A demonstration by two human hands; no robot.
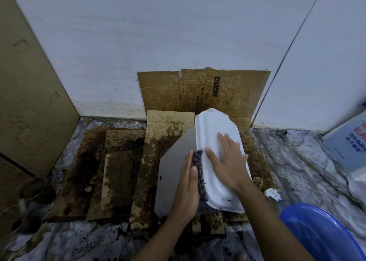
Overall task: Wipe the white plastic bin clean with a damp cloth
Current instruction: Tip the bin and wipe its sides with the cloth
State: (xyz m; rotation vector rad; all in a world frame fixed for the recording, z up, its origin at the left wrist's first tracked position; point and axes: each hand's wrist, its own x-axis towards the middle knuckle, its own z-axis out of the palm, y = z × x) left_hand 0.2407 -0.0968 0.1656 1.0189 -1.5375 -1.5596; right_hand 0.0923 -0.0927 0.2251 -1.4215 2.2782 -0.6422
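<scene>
white plastic bin (215, 134) lies overturned, dark specks dotting its base.

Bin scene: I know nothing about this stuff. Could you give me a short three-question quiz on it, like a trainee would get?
1. True or false: the bin stands upright with its opening facing up.
2. Which hand presses the cloth against the bin's side? A) left B) right C) neither
3. Fill in: the bin rests on stained ____.

Key:
1. False. It is tipped over, and the right hand lies flat on its base.
2. A, the left hand.
3. Cardboard.
</scene>
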